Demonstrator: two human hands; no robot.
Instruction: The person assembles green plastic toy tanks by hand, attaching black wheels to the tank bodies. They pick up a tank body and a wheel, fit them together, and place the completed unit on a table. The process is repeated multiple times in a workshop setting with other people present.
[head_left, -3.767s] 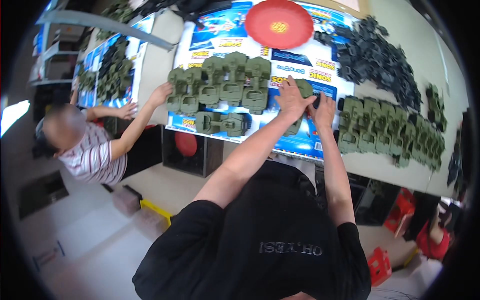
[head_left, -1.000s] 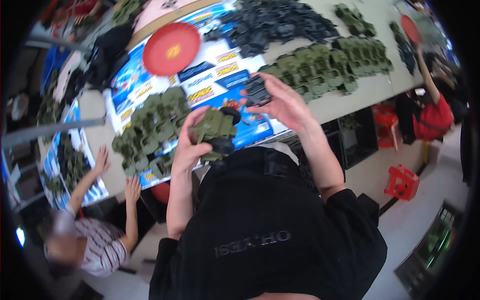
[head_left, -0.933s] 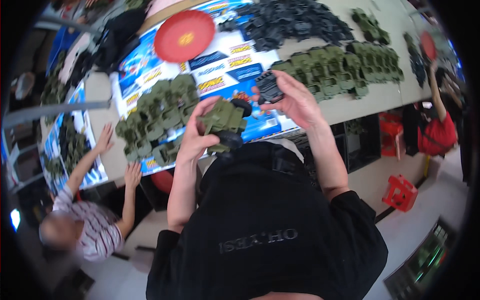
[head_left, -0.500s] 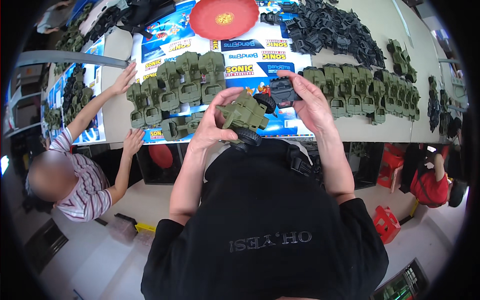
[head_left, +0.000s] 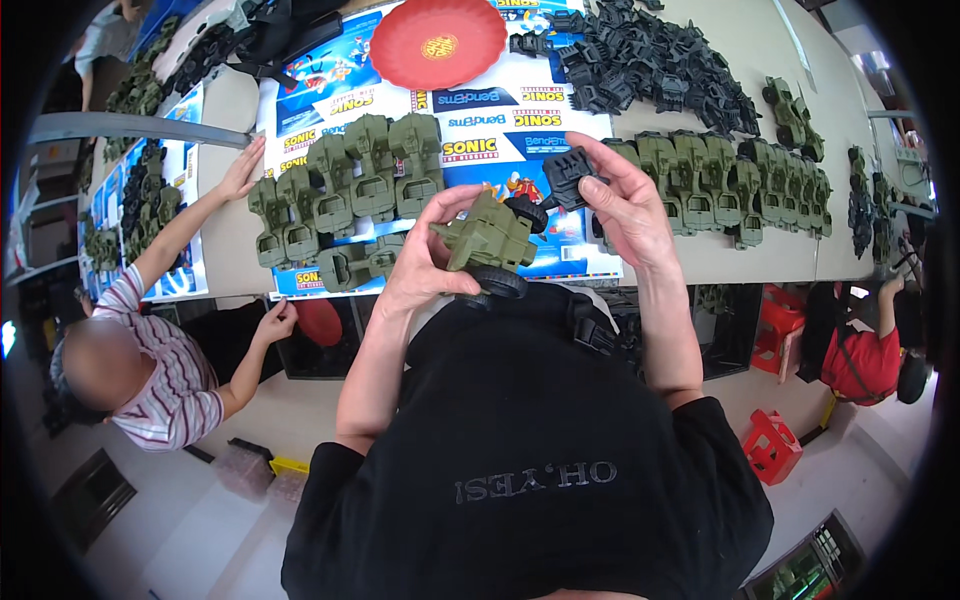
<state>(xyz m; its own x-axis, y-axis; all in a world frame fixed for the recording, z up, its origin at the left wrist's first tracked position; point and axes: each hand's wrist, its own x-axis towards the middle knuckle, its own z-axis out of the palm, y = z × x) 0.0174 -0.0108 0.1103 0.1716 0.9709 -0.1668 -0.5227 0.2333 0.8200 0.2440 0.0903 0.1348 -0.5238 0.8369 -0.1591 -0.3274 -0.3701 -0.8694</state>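
In my left hand (head_left: 425, 262), closed around its side, is an olive-green toy vehicle (head_left: 492, 235) with black wheels, tilted above the table's near edge. My right hand (head_left: 632, 208) pinches a dark grey molded plastic part (head_left: 570, 175) between thumb and fingers. This part is just to the right of the vehicle's upper wheel; whether the two touch I cannot tell. Left of my hands stand several green vehicle bodies (head_left: 375, 165) in rows. To the right, a long row of similar green bodies (head_left: 690, 180) lines the table.
A heap of dark grey plastic parts (head_left: 655, 65) lies at the far right beside a red plate (head_left: 438, 45). Printed colorful sheets (head_left: 480, 122) cover the tabletop. On the left a person in a striped shirt (head_left: 160, 370) rests a hand on the table. Red stools (head_left: 772, 445) stand right.
My right hand has turned the dark grey part to a steeper tilt. The green vehicle has shifted slightly. The person on the left has drawn one hand back from the table edge.
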